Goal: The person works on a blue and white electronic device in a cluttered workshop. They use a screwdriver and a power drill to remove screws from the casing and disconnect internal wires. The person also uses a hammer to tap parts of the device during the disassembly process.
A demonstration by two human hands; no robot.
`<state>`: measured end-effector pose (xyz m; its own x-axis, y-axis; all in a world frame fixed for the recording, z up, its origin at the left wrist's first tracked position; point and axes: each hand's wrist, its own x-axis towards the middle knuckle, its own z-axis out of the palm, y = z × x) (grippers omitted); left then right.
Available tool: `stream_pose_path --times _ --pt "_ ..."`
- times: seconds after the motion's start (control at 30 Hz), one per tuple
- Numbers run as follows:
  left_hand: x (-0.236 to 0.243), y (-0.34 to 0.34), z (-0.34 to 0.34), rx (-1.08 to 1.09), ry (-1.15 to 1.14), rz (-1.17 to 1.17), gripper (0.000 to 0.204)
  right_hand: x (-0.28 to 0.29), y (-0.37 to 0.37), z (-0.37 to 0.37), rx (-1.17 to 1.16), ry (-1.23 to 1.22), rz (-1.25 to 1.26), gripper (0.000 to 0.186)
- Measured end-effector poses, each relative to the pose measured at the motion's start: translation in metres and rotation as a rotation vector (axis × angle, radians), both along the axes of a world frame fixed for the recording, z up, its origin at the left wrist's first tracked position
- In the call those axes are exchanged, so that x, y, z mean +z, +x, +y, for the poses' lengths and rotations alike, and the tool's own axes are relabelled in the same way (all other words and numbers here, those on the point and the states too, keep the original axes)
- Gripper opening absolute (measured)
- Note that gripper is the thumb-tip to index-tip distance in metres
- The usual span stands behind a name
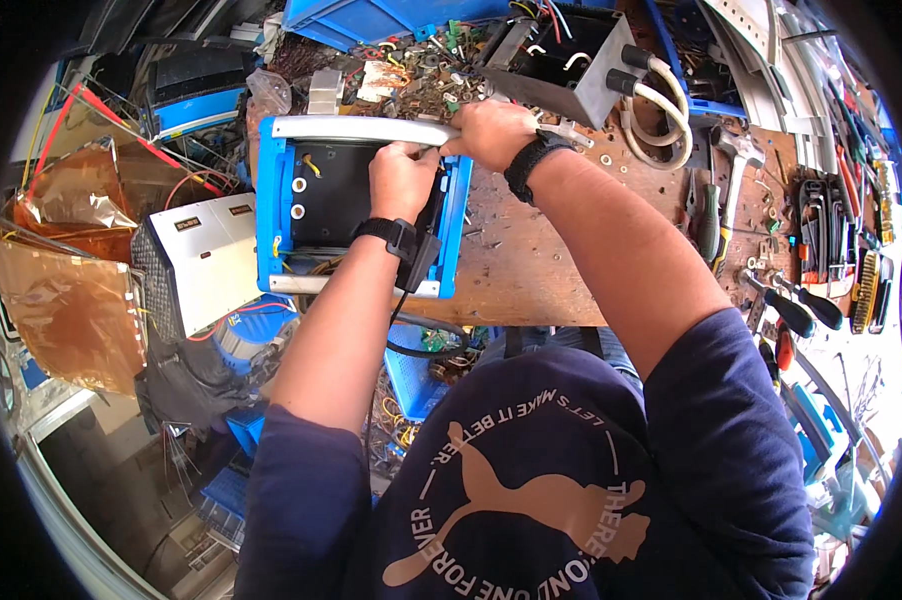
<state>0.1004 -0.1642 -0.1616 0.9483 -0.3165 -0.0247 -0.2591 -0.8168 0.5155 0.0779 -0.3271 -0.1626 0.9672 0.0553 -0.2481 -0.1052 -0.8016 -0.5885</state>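
Blue casing (270, 190): on tabletop (536, 285), left of centre; frame blue at sides, with silver top bar (356, 127). Inside: black panel (336, 205), 2 white round fittings (298, 211), yellow wire (313, 166).
Left hand (401, 180): inside casing near upper right corner, fingers bunched; cannot tell what they grasp.
Right hand (493, 135): narrow, fingers bent around right end of silver top bar.
Grey box (551, 92): beyond right hand, open; red and blue wires at its mouth, 2 black fittings on right wall, pale hoses (683, 115) looping from them.
Blue bin (346, 22): top edge of view; contents cannot be told.
Blue basket (404, 378): below tabletop edge; green board scraps (438, 340) inside.
White panel (211, 262): left of casing, 2 small dark labels.
Shirt (561, 410): navy; pale capital lettering in ring around tan animal figure.
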Motion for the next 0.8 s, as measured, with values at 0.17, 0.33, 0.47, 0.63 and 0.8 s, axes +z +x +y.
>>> stream_pose_path --times 0.17,0.33,0.47,0.63,0.8 --pt "-0.005 0.008 0.006 -0.041 0.056 0.005 0.024 -0.009 0.001 0.002 -0.029 -0.002 -0.042 0.037" --pt "0.021 0.007 0.004 0.053 0.041 0.461 0.026 -0.003 -0.001 -0.001 -0.039 0.015 -0.001 0.036" --pt "0.071 0.001 0.014 -0.248 0.306 0.380 0.031 0.000 -0.003 -0.001 -0.037 0.030 0.001 0.039" --pt "0.146 -0.025 0.063 0.015 -0.126 0.165 0.028 0.003 -0.004 -0.004 -0.036 0.042 0.018 0.044" --pt "0.172 -0.043 0.168 0.490 -0.307 -0.205 0.029 -0.011 -0.015 0.004 -0.131 0.174 -0.083 0.038"
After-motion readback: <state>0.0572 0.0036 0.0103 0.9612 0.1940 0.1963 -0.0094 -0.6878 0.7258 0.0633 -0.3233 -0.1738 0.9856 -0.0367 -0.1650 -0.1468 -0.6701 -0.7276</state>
